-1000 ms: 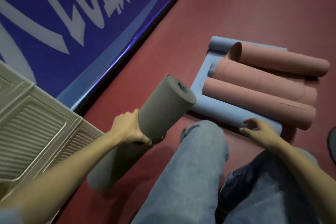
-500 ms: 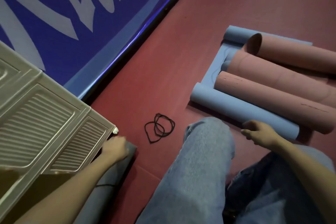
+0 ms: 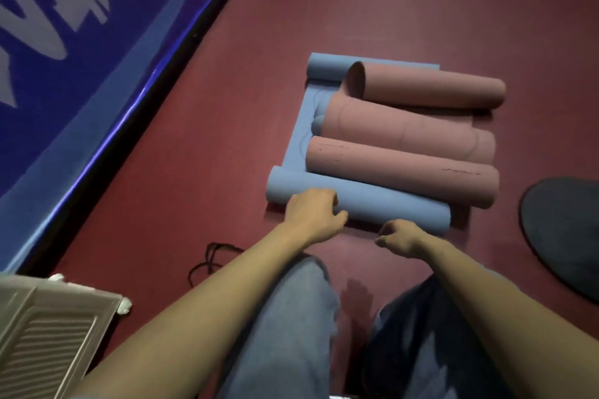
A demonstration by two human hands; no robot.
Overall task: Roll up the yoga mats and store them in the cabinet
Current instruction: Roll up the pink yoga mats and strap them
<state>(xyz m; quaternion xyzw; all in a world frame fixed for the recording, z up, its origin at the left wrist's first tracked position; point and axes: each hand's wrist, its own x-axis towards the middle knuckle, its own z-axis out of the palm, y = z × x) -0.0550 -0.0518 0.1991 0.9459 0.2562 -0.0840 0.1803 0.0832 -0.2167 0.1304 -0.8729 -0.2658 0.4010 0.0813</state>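
Blue mat (image 3: 382, 204) near roll under both hands: left hand (image 3: 312, 212) grips its left part, right hand (image 3: 400, 236) clenched at its near edge, hold unclear. Mat lies on floor (image 3: 356, 26), curled at both ends, pink mat (image 3: 402, 168) on top; both unrolled-up, unstored. Cabinet door (image 3: 48, 330) lower left

floor (image 3: 372, 10): dark red | wall banner (image 3: 81, 42): blue, white lettering | light: dim
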